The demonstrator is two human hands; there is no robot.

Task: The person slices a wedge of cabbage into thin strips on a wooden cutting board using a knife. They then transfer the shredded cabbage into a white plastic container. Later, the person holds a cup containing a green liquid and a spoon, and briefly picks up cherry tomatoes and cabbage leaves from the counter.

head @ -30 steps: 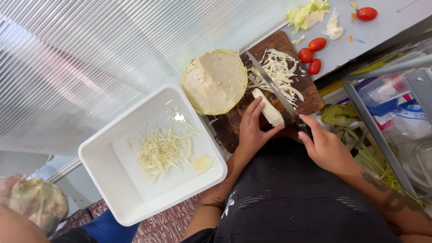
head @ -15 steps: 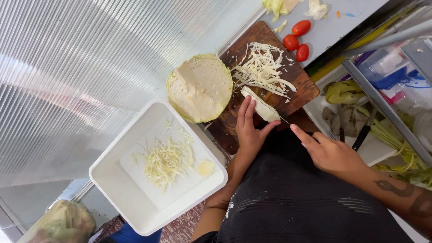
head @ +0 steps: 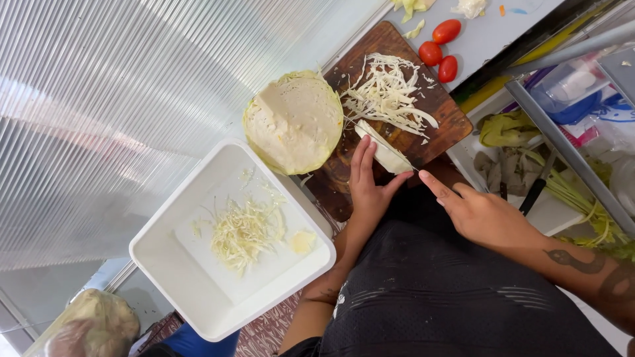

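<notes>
in the head view, the left hand [head: 368, 188] lies flat with fingers stretched out, pressing down on a pale wedge of cabbage [head: 381, 152] that rests on the dark brown wooden cutting board [head: 444, 118]. the right hand [head: 481, 215] is clenched around the handle of a thin-bladed knife [head: 380, 140], index finger stretched along it; the blade lies across the wedge, just beside the left fingertips. a heap of pale shredded cabbage [head: 387, 94] sits on the board beyond the blade. the big halved cabbage head [head: 294, 121], cut face up, lies at the board's left edge, partly on it. near the person's left arm stands a square white plastic tub [head: 165, 261] with a little pile of cabbage shreds [head: 245, 231] and a small pale chunk inside. three red oval tomatoes [head: 438, 48] lie on the grey desk [head: 489, 33] just past the board's far corner, with pale leaf scraps farther on. green leafy trimmings [head: 506, 129] lie to the right of the board.
</notes>
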